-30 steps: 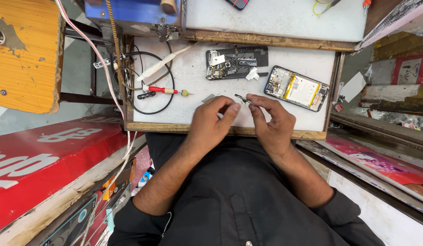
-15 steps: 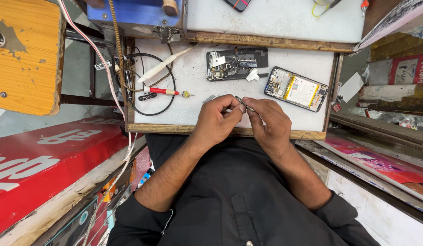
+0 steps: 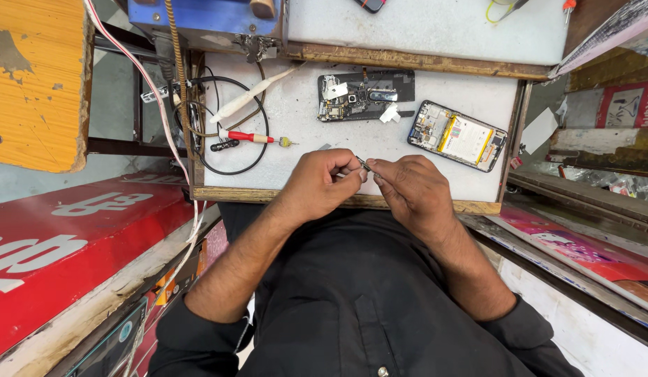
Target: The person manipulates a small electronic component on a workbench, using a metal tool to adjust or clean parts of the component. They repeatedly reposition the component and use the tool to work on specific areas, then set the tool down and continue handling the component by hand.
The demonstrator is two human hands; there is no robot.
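Head view: both hands meet at frame centre, left hand (image 3: 324, 183) and right hand (image 3: 408, 190) pinched shut on a small metal part (image 3: 364, 165) above the white surface (image 3: 303, 119). Opened phone (image 3: 458, 136) lies upper right. Looks like part prep; steady fine grip needed.

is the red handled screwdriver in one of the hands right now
No. The red-handled screwdriver lies on the white work board, apart from both hands, which pinch a small metal part together.

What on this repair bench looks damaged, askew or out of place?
Two opened phones lie at skewed angles on the white work board, internals exposed. The yellow panel at left has chipped paint. Both hands pinch a small metal part.
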